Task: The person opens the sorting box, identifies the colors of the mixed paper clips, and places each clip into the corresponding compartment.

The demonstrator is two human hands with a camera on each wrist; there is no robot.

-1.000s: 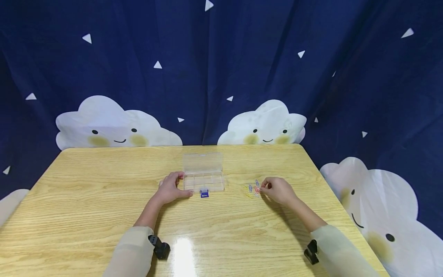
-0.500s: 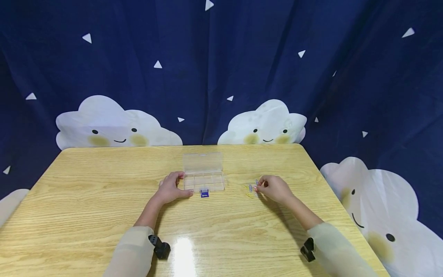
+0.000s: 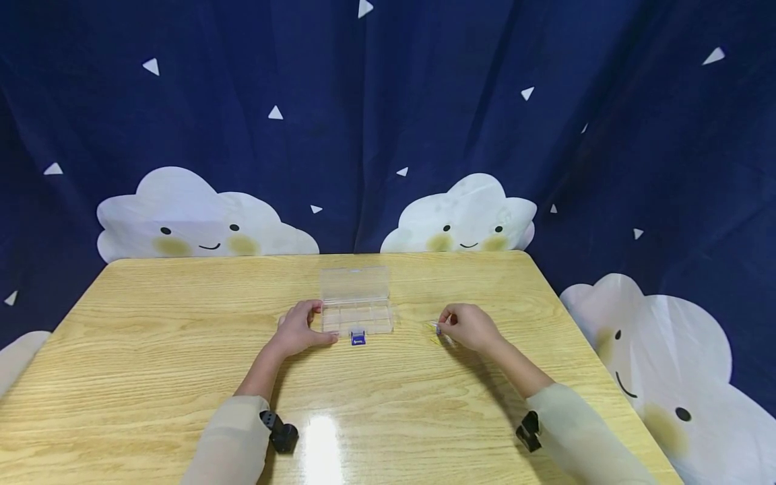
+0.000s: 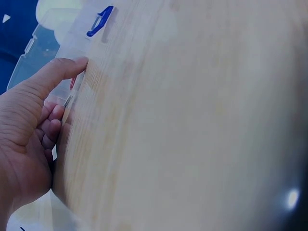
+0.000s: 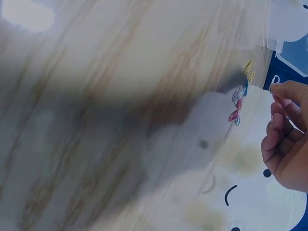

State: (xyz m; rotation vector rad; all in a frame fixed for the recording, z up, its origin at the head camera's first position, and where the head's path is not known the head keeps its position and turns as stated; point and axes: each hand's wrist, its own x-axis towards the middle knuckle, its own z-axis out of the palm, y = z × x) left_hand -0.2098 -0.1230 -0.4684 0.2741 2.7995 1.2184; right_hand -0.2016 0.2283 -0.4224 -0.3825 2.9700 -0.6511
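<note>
A clear plastic compartment box (image 3: 366,318) lies on the table, its lid (image 3: 354,284) raised at the back and a blue latch (image 3: 358,339) at the front. My left hand (image 3: 297,331) holds the box at its left side, thumb at the front corner. A small red piece (image 4: 73,82) shows near that thumb in the left wrist view. My right hand (image 3: 469,327) pinches a white paper clip (image 5: 275,79) between thumb and fingertip, raised off the table. Beneath it lie yellow paper clips (image 5: 248,67), a blue paper clip (image 5: 246,88), and several pink and white ones.
The wooden table (image 3: 388,404) reaches back to a dark blue curtain (image 3: 339,121) with white clouds and triangles. Bare tabletop separates the box from the loose clips. A black wrist camera (image 3: 281,434) sits on the left sleeve, another (image 3: 529,431) on the right.
My right hand has moved left from the right side of the clips towards the box, and now has a white paper clip pinched. The left hand and the box stay put.
</note>
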